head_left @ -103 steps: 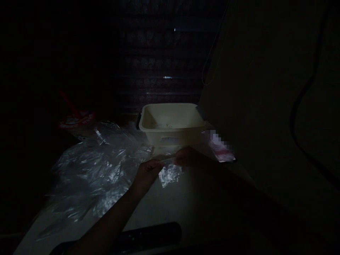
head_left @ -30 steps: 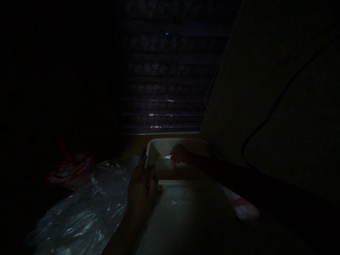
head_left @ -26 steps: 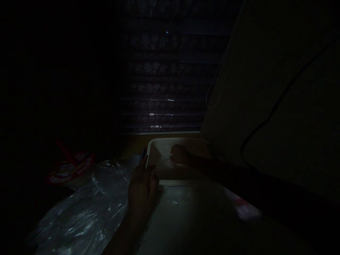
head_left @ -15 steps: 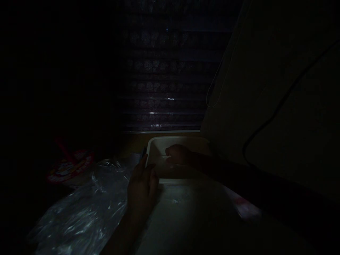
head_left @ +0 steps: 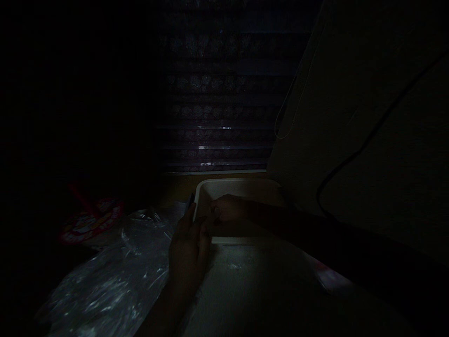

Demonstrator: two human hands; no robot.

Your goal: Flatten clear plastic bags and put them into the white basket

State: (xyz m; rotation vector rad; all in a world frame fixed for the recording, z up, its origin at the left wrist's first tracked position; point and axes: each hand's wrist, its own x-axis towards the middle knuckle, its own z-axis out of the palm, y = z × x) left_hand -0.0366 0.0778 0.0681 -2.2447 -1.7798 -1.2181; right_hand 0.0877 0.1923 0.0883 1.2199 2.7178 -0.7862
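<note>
Pale tub [head_left: 242,181] at the far side of the table [head_left: 228,302], its open top facing up and its long axis running left to right, below the blinds [head_left: 206,112]. The left hand [head_left: 185,250] lies at its near left corner, fingers loosely spread by the rim. The right hand [head_left: 229,208] reaches inside from the right, fingers curled; whether they pinch anything, I cannot tell. Crumpled clear plastic [head_left: 115,276] covers the near left. Beyond it, a red stick [head_left: 83,201] slants over a patterned red lid [head_left: 93,222] whose white lettering is too dark to read. A pinkish packet [head_left: 331,277] lies right.
</note>
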